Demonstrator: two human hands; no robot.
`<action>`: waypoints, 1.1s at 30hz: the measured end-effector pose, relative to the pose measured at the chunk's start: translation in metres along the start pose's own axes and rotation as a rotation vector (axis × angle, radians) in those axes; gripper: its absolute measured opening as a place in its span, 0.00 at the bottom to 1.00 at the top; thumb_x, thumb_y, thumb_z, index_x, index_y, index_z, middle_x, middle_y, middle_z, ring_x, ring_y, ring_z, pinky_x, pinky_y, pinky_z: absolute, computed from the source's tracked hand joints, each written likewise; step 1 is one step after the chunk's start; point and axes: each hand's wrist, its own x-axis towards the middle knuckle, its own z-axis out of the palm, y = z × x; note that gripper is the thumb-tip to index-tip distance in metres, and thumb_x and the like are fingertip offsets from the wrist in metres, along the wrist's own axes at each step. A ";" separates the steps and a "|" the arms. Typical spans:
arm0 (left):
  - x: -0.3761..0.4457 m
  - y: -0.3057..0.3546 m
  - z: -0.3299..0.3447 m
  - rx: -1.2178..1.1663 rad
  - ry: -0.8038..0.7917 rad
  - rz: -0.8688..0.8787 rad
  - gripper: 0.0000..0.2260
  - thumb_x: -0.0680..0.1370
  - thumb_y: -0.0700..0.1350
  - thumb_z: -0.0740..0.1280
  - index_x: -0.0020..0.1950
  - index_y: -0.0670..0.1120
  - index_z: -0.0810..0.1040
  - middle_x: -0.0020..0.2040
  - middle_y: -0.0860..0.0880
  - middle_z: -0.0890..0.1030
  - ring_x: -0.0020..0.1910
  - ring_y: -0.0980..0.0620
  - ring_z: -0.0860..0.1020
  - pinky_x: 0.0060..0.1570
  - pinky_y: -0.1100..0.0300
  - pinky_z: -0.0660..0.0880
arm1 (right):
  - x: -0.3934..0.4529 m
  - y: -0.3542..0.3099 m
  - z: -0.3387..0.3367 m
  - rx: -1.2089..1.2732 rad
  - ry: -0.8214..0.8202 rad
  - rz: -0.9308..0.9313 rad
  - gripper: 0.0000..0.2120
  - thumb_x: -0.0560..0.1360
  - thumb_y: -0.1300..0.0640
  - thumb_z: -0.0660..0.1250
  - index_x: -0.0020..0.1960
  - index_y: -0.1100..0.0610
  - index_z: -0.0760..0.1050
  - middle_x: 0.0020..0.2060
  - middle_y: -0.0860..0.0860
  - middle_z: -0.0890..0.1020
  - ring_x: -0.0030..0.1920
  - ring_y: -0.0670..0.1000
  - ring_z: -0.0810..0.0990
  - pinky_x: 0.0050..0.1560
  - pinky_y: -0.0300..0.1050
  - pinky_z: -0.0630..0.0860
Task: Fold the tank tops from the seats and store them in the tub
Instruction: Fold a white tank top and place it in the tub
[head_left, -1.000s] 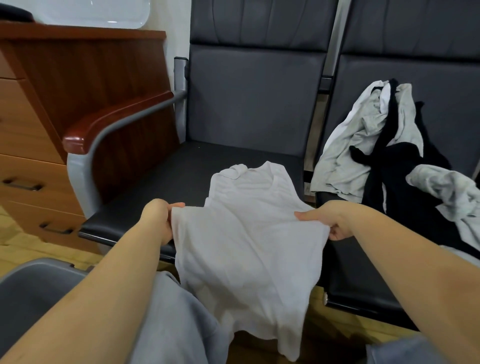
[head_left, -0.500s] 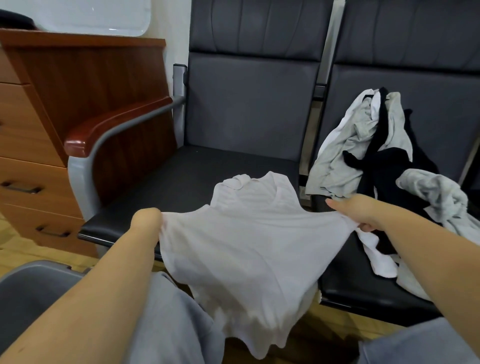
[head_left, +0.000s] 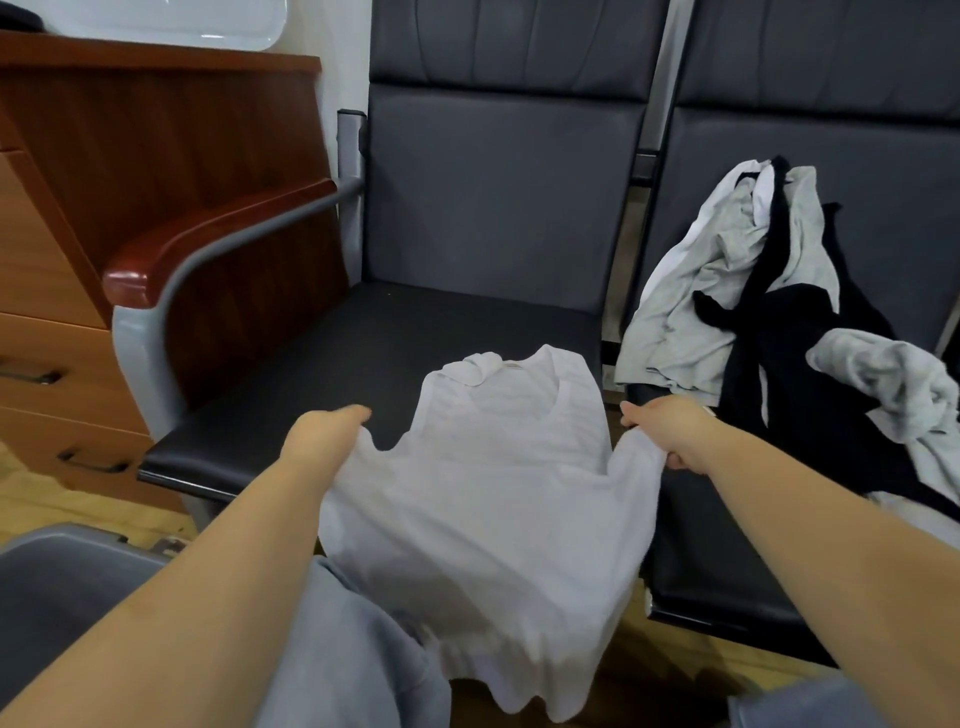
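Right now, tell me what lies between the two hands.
In the head view, the white tank top spans the gap: the left hand and right hand each grip a side edge, its neckline resting on the dark seat.

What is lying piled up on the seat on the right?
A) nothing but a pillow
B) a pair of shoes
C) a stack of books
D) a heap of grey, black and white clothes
D: a loose pile of clothes in grey, black and white lies on the right seat, beside the white tank top that both hands hold.
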 end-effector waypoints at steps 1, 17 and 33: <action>0.001 0.000 0.003 0.073 -0.042 0.050 0.11 0.79 0.49 0.65 0.55 0.41 0.74 0.50 0.41 0.77 0.51 0.40 0.77 0.51 0.50 0.72 | 0.002 -0.003 0.007 0.034 -0.005 0.001 0.16 0.80 0.49 0.62 0.52 0.62 0.77 0.31 0.53 0.70 0.28 0.50 0.66 0.20 0.36 0.62; 0.006 0.021 0.058 0.336 -0.324 0.302 0.08 0.77 0.44 0.64 0.45 0.42 0.79 0.37 0.50 0.75 0.34 0.52 0.71 0.33 0.62 0.67 | 0.012 -0.079 0.106 0.313 -0.378 0.049 0.23 0.76 0.43 0.67 0.66 0.52 0.69 0.47 0.52 0.80 0.42 0.50 0.79 0.43 0.45 0.75; 0.005 0.022 0.052 0.220 -0.460 0.378 0.13 0.76 0.60 0.66 0.49 0.52 0.80 0.50 0.58 0.77 0.47 0.59 0.74 0.43 0.62 0.69 | 0.028 -0.067 0.073 0.569 -0.138 0.052 0.21 0.73 0.44 0.70 0.54 0.60 0.74 0.49 0.57 0.81 0.48 0.55 0.81 0.56 0.53 0.77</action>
